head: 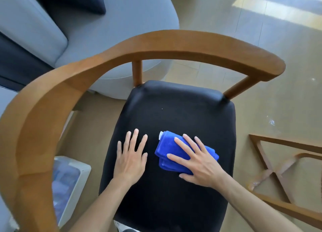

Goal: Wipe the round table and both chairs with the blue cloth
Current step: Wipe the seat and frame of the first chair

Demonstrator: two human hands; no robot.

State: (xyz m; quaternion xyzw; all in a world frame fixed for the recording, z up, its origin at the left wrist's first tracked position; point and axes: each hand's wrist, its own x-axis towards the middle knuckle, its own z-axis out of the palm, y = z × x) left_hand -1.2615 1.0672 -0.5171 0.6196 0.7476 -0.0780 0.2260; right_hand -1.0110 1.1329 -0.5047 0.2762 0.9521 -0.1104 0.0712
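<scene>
Right hand presses flat, fingers spread, on folded cloth, lower centre, on chair seat. Left hand flat, released. Risk: cloth bunches, slips under palm, seat corners missed.

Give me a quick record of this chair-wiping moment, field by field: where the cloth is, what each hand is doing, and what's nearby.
cloth: folded blue cloth lying on the black seat
right hand: flat on the cloth, fingers spread
left hand: flat on the bare seat, beside the cloth
chair: curved wooden backrest
nearby: grey sofa, white bin
</scene>
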